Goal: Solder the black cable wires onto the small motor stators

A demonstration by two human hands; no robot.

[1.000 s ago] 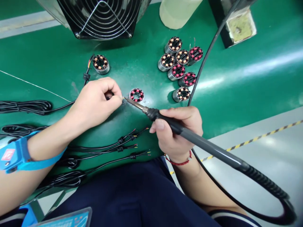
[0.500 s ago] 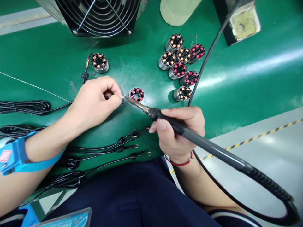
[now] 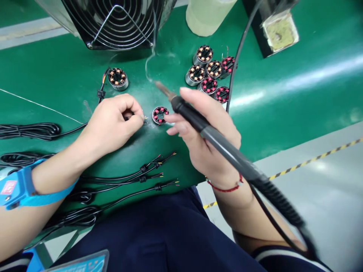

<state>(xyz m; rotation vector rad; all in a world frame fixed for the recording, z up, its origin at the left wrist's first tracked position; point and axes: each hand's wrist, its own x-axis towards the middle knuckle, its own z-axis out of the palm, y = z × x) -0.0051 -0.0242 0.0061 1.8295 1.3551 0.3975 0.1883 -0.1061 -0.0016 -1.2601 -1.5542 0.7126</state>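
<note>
My left hand (image 3: pixel 115 121) is closed in a pinch on a black cable, most of it hidden by the fingers; thin wire ends (image 3: pixel 145 118) stick out past the fingertips. In my right hand (image 3: pixel 212 147) is a soldering iron (image 3: pixel 195 117), its tip raised above the bench and pointing up-left, with smoke curling off it. Just right of the wire ends stands a motor stator (image 3: pixel 155 116) with red windings. Two fingers of my right hand reach its right edge; whether they touch it I cannot tell.
Several stators (image 3: pixel 195 75) cluster at right. Another, copper-wound stator (image 3: pixel 118 79) sits at left with a cable. A fan (image 3: pixel 120 28), a pale container (image 3: pixel 205 19) and a sponge holder (image 3: pixel 280 34) line the back. Coiled cables (image 3: pixel 31 130) lie left; stripped cables (image 3: pixel 127 177) lie in front.
My right hand has lifted the soldering iron's tip up and away from the wire ends, and its free fingers have extended toward the red stator. My left hand stays almost in place.
</note>
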